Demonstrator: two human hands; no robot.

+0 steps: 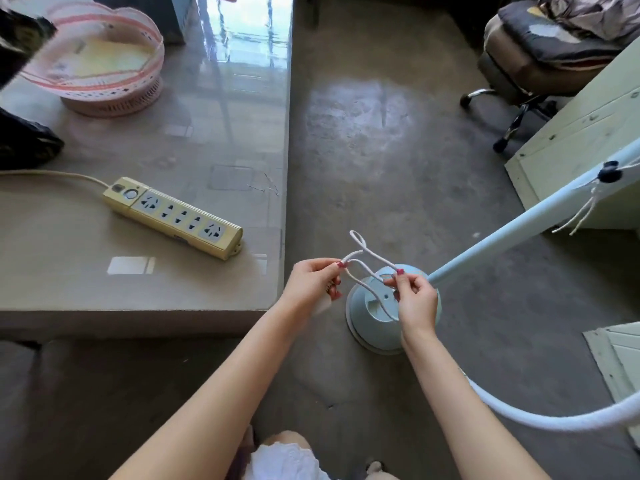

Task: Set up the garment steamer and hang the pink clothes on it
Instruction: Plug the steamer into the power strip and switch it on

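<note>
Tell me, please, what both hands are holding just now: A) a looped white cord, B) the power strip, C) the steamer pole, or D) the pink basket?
A: the left hand and right hand each pinch the looped white cord above the steamer base.

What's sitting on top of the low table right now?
On the table: a yellow power strip with its cable, a pink mesh basket, and dark items at the left edge. The basket's contents are blurred.

we see both hands pinching a looped white cord (363, 268) above the steamer base (377, 317): left hand (313, 282), right hand (415, 299); a power strip (173, 216) lies on the bench (104, 299).
</note>
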